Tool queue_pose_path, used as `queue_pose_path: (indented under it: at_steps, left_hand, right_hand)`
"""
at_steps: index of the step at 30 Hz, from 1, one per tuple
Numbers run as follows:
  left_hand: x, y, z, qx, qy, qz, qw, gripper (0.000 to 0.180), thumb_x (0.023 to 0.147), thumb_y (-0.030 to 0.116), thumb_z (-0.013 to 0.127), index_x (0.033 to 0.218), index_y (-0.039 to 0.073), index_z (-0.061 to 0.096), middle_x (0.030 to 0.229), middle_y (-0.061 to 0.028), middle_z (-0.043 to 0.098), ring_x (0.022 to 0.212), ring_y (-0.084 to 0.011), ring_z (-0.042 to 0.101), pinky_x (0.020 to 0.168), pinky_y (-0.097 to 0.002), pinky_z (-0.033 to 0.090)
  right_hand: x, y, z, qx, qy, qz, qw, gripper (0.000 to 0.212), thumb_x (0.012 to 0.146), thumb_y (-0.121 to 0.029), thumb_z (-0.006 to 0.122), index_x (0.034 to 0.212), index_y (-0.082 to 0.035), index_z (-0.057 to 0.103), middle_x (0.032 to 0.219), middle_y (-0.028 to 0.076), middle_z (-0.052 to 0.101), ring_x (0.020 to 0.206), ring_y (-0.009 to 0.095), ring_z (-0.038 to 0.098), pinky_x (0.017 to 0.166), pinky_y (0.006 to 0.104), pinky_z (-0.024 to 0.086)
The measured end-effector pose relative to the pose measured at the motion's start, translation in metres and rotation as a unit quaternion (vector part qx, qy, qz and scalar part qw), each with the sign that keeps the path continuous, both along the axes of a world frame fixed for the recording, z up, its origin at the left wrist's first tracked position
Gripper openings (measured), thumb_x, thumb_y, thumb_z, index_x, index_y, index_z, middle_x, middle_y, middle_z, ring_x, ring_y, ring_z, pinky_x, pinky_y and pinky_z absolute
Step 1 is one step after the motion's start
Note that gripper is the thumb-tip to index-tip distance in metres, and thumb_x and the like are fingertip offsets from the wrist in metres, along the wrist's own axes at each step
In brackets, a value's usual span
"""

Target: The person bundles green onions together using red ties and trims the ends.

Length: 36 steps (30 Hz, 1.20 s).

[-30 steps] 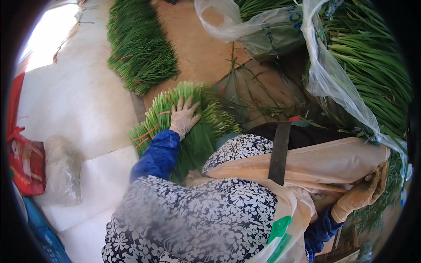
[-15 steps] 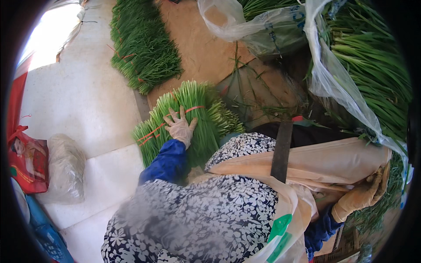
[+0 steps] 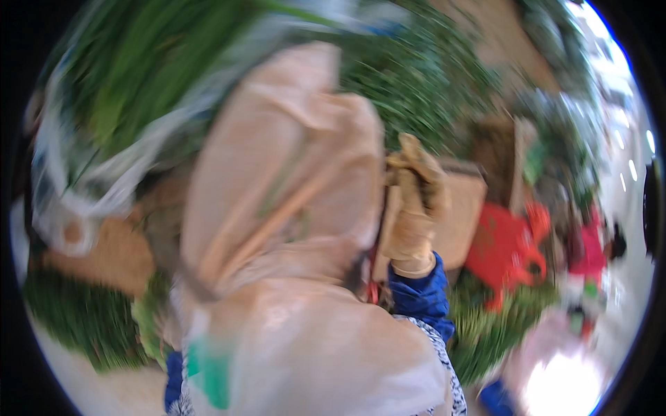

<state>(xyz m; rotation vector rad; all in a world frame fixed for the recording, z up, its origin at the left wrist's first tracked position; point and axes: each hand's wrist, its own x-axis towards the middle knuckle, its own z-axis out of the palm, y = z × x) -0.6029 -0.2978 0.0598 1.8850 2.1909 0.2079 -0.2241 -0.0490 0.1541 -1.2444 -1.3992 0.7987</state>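
My left hand (image 3: 168,324) shows only as a smear at the lower left, beside the pale cut ends of a bundle of green chives (image 3: 147,315); its fingers are blurred. At the centre right is my right hand (image 3: 414,208) in a worn tan glove, fingers curled and close together. Whatever it may hold is hidden. It is next to a brown cardboard box (image 3: 461,215) and the edge of my pale apron (image 3: 284,173), which spreads over my lap.
Long green leaves fill a clear plastic bag (image 3: 104,197) at the upper left. Loose greens (image 3: 416,76) are heaped beyond my right hand. A red plastic bag (image 3: 503,246) lies right of the box, above more greens (image 3: 499,333). Another person (image 3: 588,246) in pink is at the far right.
The view has swung strongly to the right and is blurred. My left hand, earlier spread on the banded chives, is now near the left rim. My right hand now appears near the centre.
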Motion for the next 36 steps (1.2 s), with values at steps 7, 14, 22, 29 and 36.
queue_pose_path:
  at_steps: [7,14,22,29,36]
  left_hand:
    - [0.199,0.158,-0.013,-0.166,-0.281,-0.519,0.79,0.045,0.089,0.03,0.062,0.127,0.006,0.057,0.114,-0.0157,0.063,0.099,-0.0293,0.06,0.086,-0.0423,0.047]
    - [0.33,0.155,-0.061,-0.291,-0.213,-0.711,0.604,0.038,0.091,0.027,0.06,0.122,0.005,0.059,0.107,-0.0136,0.064,0.093,-0.026,0.059,0.082,-0.0393,0.047]
    - [0.292,0.108,0.0,-0.342,-0.155,-0.742,0.555,0.032,0.092,0.023,0.059,0.117,0.003,0.062,0.099,-0.0113,0.065,0.086,-0.0223,0.059,0.077,-0.0359,0.048]
    - [0.212,0.172,0.071,-0.308,-0.064,-0.624,0.715,0.026,0.093,0.019,0.058,0.113,0.002,0.064,0.092,-0.0092,0.065,0.08,-0.019,0.059,0.073,-0.033,0.048]
    - [0.077,0.211,0.166,-0.249,0.142,-0.222,0.932,0.022,0.094,0.015,0.057,0.108,0.001,0.066,0.086,-0.0072,0.066,0.074,-0.0157,0.058,0.068,-0.03,0.048]
  right_hand:
    - [0.111,-0.149,0.008,-0.079,-0.029,-0.368,0.926,0.031,0.094,-0.001,0.056,0.124,-0.001,0.059,0.104,0.007,0.067,0.076,0.011,0.06,0.069,0.0239,0.05]
    - [0.151,-0.322,-0.066,-0.142,0.054,-0.608,0.779,0.029,0.095,-0.012,0.06,0.122,-0.002,0.059,0.099,0.006,0.067,0.074,0.011,0.06,0.065,0.0231,0.047]
    - [0.108,-0.402,-0.102,-0.306,0.147,-0.57,0.748,0.03,0.092,-0.004,0.059,0.123,-0.004,0.06,0.108,0.008,0.065,0.07,0.011,0.06,0.059,0.0224,0.045]
    - [0.103,-0.385,-0.145,-0.502,-0.185,-0.414,0.737,0.051,0.081,-0.013,0.071,0.128,-0.001,0.055,0.125,0.014,0.057,0.11,0.024,0.057,0.093,0.0319,0.046]
    - [0.096,-0.392,-0.183,-0.454,-0.069,-0.522,0.719,0.026,0.088,-0.013,0.066,0.111,-0.002,0.062,0.089,0.005,0.066,0.078,0.018,0.061,0.071,0.0316,0.05]
